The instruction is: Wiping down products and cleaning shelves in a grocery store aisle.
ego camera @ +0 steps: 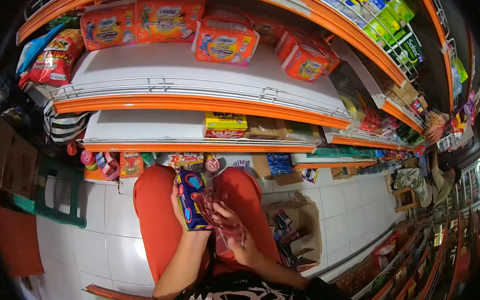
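Between my knees, my left hand (177,204) grips a dark blue HIT box (191,202) with red and light blue print. The fingers lie along its left side, and the wrist is below its lower end. My right hand (246,248) holds a thin, reddish, see-through sheet (228,232), either cloth or plastic. The sheet's upper part lies against the right side of the box. Just beyond my knees, on the lowest level, are a VAPE pack (186,160) and a Tiga Roda mosquito-coil box (131,164).
Orange-edged shelves (204,106) with wire rails rise ahead, bearing Charm packs (225,43) and a yellow VAPE box (225,124). A torn carton (310,228) with several small packs stands right of my knee. A green plastic stool (57,198) is left; another person (413,184) is far right.
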Available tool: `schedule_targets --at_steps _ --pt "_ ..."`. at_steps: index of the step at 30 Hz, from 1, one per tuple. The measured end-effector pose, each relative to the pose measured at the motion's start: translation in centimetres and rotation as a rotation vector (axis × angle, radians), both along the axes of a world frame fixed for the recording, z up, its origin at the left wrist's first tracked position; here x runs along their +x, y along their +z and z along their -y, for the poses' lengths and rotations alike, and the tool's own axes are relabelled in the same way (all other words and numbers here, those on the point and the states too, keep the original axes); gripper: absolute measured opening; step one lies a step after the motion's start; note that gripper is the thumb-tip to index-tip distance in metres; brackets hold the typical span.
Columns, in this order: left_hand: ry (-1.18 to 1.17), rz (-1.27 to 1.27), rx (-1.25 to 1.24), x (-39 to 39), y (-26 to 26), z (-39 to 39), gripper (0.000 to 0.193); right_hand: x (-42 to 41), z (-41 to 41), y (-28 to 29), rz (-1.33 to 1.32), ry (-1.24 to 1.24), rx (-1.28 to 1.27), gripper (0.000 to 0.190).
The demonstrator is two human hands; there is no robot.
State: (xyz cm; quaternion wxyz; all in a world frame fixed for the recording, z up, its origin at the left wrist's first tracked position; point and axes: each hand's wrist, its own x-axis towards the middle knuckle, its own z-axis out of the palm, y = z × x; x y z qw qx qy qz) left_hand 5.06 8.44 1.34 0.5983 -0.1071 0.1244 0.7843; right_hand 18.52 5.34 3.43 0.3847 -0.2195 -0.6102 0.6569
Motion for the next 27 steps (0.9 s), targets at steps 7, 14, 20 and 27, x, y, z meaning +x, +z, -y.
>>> schedule_targets --at_steps 7,14,20,27 --pt "-0.414 0.029 0.217 0.7 3.8 1.1 0.062 -1.5 0.7 -0.7 -0.146 -0.173 0.171 0.061" --pt "-0.501 -0.601 -0.126 1.1 -0.5 1.0 0.059 0.7 -1.8 -1.9 -0.161 -0.380 -0.548 0.051" --pt "-0.439 -0.501 -0.195 2.0 1.0 0.6 0.050 0.9 -5.1 -2.4 -0.053 -0.545 -0.371 0.049" --pt "-0.325 0.002 0.036 0.0 2.3 0.2 0.043 2.5 -7.6 -5.2 -0.537 -0.227 -0.863 0.053"
